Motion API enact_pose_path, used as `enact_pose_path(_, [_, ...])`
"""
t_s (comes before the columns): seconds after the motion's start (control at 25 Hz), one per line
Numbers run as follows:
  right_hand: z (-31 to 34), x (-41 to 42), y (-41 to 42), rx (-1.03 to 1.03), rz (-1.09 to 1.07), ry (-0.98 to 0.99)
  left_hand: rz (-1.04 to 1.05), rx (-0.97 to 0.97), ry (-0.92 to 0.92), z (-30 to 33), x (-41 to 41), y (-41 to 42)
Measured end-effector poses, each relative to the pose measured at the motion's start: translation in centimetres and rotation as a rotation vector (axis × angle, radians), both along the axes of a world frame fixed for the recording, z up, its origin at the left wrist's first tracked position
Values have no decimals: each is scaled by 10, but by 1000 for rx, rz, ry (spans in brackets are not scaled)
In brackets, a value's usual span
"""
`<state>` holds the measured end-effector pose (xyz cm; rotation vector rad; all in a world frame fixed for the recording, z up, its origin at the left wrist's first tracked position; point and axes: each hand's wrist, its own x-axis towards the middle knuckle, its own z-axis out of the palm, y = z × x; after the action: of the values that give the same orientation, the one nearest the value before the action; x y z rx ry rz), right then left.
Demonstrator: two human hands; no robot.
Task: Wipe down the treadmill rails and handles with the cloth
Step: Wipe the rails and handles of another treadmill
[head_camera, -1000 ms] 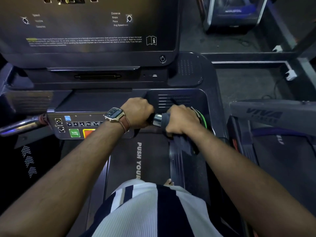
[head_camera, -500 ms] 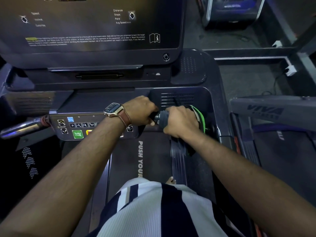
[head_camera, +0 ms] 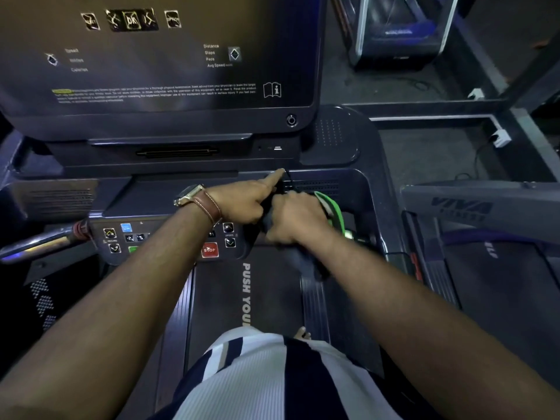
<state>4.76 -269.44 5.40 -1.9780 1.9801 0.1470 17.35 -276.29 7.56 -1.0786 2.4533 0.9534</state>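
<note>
Right hand's grip [head_camera: 295, 218] hides most of the dark cloth [head_camera: 306, 263].

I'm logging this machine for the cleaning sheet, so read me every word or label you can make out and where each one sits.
"STOP": red button on the control panel.
"PUSH YOU", cut off: treadmill belt.
"Distance", "Steps", "Pace", "Avg Speed": console screen.
"VIVA": neighbouring treadmill's rail.
"SPEED": small label on the panel.
Book-and-"i" sign: console.
Warning paragraph and left-hand screen labels: too blurred.
</note>
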Motion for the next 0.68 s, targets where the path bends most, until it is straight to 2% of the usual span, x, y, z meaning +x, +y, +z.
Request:
enact_pose_path(0.04, [7, 3, -11, 144, -33, -71, 47, 49, 37, -1, 3, -2])
enact_pose_path(0.08, [9, 8, -11, 146, -46, -91, 85, 92, 71, -1, 5, -2])
enact_pose_path(0.16, [1, 20, 4, -142, -54, 27, 152, 153, 117, -3, 6, -4])
enact_pose_path(0.2, [-2, 25, 8, -207, -35, 83, 152, 152, 116, -2, 6, -6])
enact_pose_path(0.32, [1, 22, -7, 25, -107, -137, 95, 15, 59, 0, 4, -4])
enact_pose_path(0.36, [2, 19, -8, 58, -135, -175, 87, -6, 47, -2, 2, -2])
enact_pose_path(0.48, [-3, 12, 2, -10, -114, -108, 63, -36, 24, -4, -1, 2])
enact_pose_path(0.6, [0, -12, -7, 193, -152, -323, 33, -78, -15, -4, -3, 5])
enact_pose_path(0.68, [1, -21, -7, 198, -182, -340, 23, -79, -27, -4, -6, 7])
